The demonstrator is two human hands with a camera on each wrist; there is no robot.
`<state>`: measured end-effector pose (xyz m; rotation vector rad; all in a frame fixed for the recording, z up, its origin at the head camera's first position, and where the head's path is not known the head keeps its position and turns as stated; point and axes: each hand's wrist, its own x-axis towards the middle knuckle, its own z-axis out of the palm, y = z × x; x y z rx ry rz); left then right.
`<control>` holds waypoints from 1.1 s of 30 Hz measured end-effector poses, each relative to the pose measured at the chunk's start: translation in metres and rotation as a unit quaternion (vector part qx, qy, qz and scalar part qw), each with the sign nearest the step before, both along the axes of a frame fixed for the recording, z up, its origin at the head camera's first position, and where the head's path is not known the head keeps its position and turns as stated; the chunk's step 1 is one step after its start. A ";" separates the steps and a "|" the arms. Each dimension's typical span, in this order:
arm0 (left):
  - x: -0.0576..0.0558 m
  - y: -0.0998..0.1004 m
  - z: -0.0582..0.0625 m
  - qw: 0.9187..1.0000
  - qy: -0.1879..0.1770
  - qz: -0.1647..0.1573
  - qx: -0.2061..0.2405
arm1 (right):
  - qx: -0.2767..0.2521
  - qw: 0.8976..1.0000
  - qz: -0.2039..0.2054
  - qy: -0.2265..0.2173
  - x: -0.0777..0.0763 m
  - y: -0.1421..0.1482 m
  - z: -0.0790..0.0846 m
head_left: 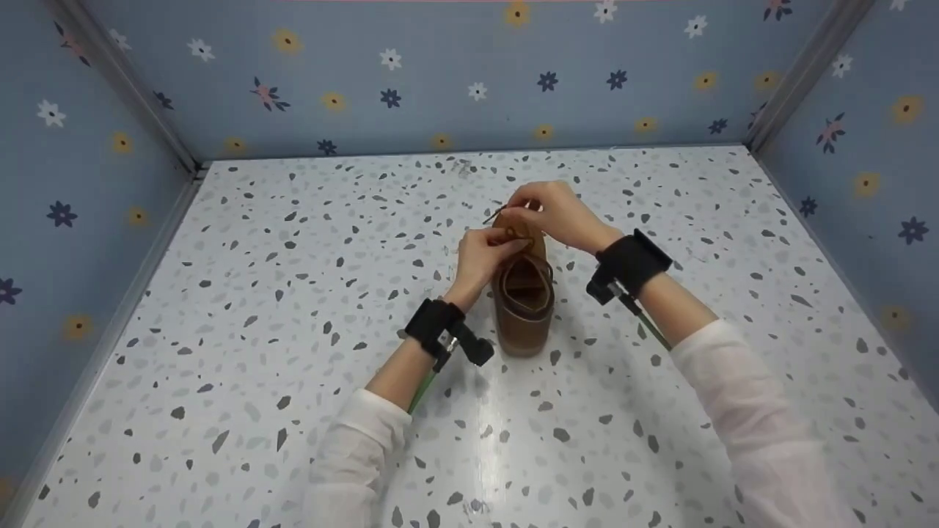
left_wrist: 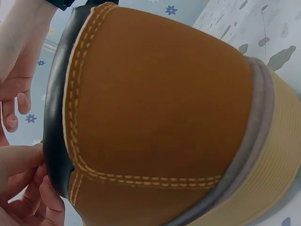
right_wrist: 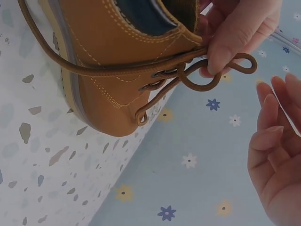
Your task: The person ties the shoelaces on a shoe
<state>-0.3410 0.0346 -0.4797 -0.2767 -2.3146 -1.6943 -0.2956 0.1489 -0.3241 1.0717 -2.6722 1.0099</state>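
A brown leather lace-up shoe [head_left: 522,330] with a dark padded collar [left_wrist: 59,103] sits on the floor, toe away from me. At its lacing, my left hand [head_left: 480,257] pinches the brown shoelace [right_wrist: 193,84] between thumb and fingers. One small loop of lace sticks out past that thumb, and another hangs over the front of the shoe. My right hand [head_left: 554,213] hovers above the toe. In the right wrist view, the right hand [right_wrist: 277,150] has loosely bent fingers with nothing between them. The shoe's heel side hides part of the left hand [left_wrist: 28,188] in the left wrist view.
The shoe stands on a white speckled surface [head_left: 293,330]. Blue flowered panels [head_left: 469,81] rise at the back and on both sides. A long strand of lace [right_wrist: 47,54] runs across the shoe's side. Each wrist wears a black strap [head_left: 634,262] with a cable.
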 end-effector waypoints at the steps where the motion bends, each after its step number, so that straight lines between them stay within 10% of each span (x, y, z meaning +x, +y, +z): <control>1: 0.001 0.000 0.002 1.000 -0.004 -0.003 0.002 | 0.003 1.000 0.001 0.008 -0.002 0.002 -0.001; 11: 0.032 -0.005 0.044 0.998 -0.051 -0.023 0.012 | -0.036 0.999 -0.026 0.020 0.021 0.017 0.017; 17: 0.028 -0.004 0.037 0.998 -0.053 -0.023 0.013 | -0.051 0.997 -0.043 0.023 0.021 0.031 0.013; 25: -0.006 0.001 -0.009 0.999 -0.019 -0.028 0.036 | -0.039 0.998 -0.052 0.017 0.007 0.051 -0.003; 33: 0.021 -0.002 0.026 0.998 -0.052 -0.006 0.025 | -0.031 0.997 -0.065 -0.011 0.009 0.059 -0.022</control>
